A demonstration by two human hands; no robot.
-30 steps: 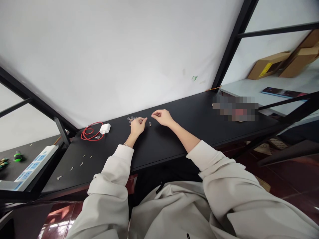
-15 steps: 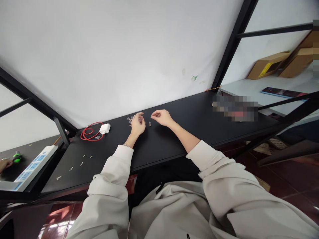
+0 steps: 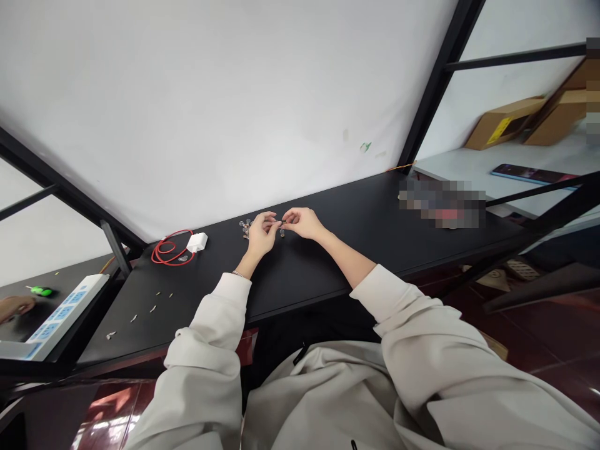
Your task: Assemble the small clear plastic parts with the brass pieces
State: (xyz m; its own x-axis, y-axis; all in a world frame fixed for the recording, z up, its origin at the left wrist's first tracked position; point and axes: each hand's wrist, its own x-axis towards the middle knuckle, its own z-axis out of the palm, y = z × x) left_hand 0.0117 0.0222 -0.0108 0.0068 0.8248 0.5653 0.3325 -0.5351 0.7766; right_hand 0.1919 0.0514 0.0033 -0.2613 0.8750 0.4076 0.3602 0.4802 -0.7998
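My left hand (image 3: 263, 232) and my right hand (image 3: 302, 223) meet over the black tabletop (image 3: 319, 269), fingertips pinched together. Between them is something small and dark that I cannot make out. Several small clear bulb-like pieces (image 3: 245, 229) lie on the tabletop just left of my left hand, partly covered by it. One more clear bulb-like piece (image 3: 282, 233) rests below my fingertips, between the two hands.
A white charger (image 3: 197, 242) with a red cable (image 3: 159, 256) lies to the left. Several tiny pieces (image 3: 152, 309) are scattered nearer. Further left are a power strip (image 3: 68, 315), a green-handled tool (image 3: 42, 291) and another person's hand (image 3: 17, 307). A blurred-out item sits at the right.
My hands have come together, and the fingertips now meet around something small. At far left, the other person's hand and the green-handled tool have shifted.
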